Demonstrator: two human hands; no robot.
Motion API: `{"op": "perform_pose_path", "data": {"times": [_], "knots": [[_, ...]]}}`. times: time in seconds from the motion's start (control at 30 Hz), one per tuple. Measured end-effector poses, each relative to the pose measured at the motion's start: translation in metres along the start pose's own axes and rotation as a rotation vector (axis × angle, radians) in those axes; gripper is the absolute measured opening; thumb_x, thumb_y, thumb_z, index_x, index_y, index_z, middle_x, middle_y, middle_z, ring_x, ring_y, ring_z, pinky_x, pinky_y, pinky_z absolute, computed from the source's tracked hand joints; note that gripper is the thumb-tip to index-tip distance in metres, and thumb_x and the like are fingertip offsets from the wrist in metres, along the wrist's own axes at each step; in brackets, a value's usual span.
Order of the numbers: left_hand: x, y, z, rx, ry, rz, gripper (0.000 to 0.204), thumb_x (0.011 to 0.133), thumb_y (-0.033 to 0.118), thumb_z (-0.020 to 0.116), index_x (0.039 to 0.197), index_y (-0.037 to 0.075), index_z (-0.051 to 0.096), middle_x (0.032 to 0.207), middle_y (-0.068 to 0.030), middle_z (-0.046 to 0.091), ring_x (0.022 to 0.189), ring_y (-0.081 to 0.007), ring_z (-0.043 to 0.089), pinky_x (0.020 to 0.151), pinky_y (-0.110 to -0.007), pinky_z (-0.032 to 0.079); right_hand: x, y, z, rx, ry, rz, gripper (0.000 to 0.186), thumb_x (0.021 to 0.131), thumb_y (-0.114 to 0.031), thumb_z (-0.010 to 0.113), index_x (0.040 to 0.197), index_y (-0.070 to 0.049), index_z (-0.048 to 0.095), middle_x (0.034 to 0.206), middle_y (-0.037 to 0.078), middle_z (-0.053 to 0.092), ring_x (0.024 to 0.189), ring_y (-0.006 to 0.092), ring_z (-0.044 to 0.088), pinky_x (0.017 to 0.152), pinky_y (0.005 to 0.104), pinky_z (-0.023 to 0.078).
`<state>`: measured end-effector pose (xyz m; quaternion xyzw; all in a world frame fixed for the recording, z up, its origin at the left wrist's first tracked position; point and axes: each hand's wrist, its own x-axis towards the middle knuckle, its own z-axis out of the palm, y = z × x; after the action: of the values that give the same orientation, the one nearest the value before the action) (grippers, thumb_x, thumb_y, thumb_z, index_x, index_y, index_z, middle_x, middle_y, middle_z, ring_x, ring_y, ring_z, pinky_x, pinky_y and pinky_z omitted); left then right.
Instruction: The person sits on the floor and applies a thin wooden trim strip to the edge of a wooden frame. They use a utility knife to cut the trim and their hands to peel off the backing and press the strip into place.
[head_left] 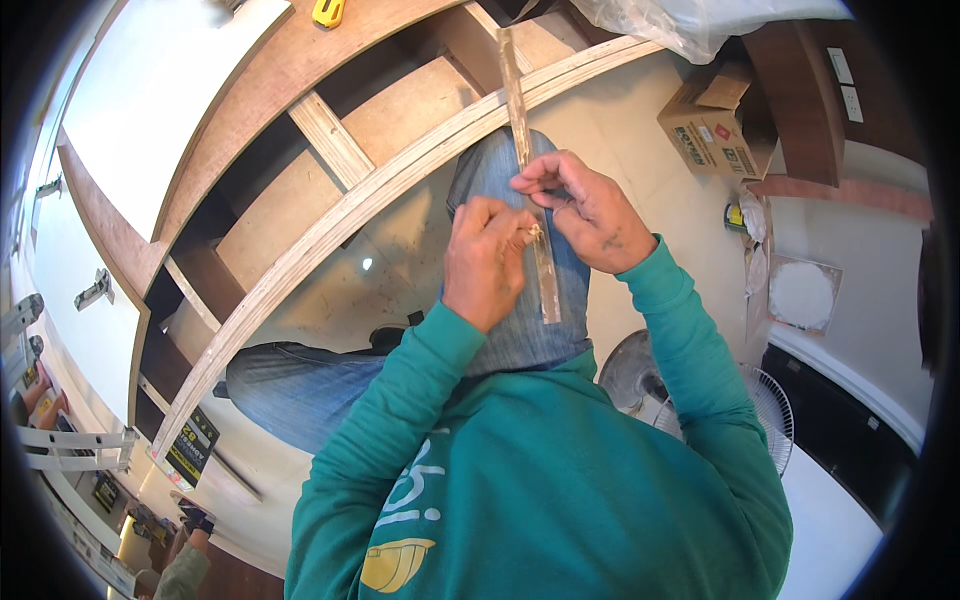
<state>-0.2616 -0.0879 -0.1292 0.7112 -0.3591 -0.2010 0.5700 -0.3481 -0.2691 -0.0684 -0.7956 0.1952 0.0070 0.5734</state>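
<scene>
A long narrow strip [547, 285], mottled brown and whitish, lies over my jeans-covered thigh. Its far end rests across the curved plywood rim [420, 150] of a cabinet frame. My left hand [485, 260] is closed beside the strip, its fingertips pinched at a small pale bit [534, 231] on or next to the strip. From the other side my right hand [590, 212] comes in with curled fingers, thumb and forefinger drawn close over the strip. Whatever those right fingertips hold is too small to tell.
Open compartments [290, 215] divide the cabinet frame. A yellow tool [328, 12] lies on its top board. To the right are a cardboard box [715, 125] and a fan [740, 415]. Another person's hand [200, 522] shows at lower left, near a ladder [75, 448].
</scene>
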Motion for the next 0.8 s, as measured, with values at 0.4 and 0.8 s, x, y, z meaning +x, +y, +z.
{"op": "perform_pose_path", "data": {"times": [0.4, 0.8], "knots": [[0.02, -0.008, -0.032, 0.031, -0.051, -0.003, 0.011, 0.104, 0.005, 0.073, 0.113, 0.004, 0.079, 0.1, -0.0113, 0.077, 0.081, -0.0188, 0.068, 0.071, -0.034, 0.056, -0.008, -0.004, 0.003, 0.189, -0.055, 0.071, 0.054, 0.089, 0.009, 0.05, 0.143, 0.003, 0.052, 0.149, 0.019, 0.057, 0.145, 0.0293, 0.057, 0.126, 0.0413, 0.045], [-0.05, -0.052, -0.081, 0.059, -0.004, -0.48, 0.014, 0.1, 0.012, 0.081, 0.101, 0.001, 0.074, 0.091, -0.0074, 0.074, 0.073, -0.0152, 0.067, 0.069, -0.034, 0.056, -0.01, -0.01, 0.008, 0.256, -0.023, 0.159, 0.065, 0.088, 0.009, 0.049, 0.153, 0.001, 0.05, 0.151, 0.015, 0.055, 0.149, 0.0284, 0.055, 0.129, 0.0403, 0.041]]}}
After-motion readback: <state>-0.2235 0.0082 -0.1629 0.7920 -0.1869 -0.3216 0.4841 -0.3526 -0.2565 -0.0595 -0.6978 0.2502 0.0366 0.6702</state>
